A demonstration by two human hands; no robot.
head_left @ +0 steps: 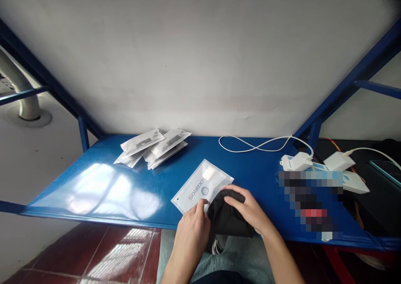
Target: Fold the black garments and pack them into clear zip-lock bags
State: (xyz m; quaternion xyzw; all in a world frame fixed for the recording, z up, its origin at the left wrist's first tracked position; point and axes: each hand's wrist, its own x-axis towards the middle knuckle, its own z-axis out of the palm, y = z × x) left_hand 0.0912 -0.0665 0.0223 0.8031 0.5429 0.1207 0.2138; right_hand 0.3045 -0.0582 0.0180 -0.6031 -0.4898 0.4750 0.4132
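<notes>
A frosted plastic bag (196, 183) with printed lettering and a round logo lies slanted on the blue table, a small pale label showing at its far end. Its near edge is pinched by my left hand (193, 227), thumb and fingers closed. My right hand (249, 206) grips a bunched black cloth item (230, 217) at the bag's opening, fingers over its top. The cloth hangs over the table's front edge above my lap. Whether any of it is inside the bag, I cannot tell.
Several packed white bags (142, 142) lie piled at the back left of the blue table (200, 148). A white cable (238, 150) loops along the back to a charger (300, 162) on a power strip (355, 181) at right. A blurred patch covers things there. Blue frame bars flank the table.
</notes>
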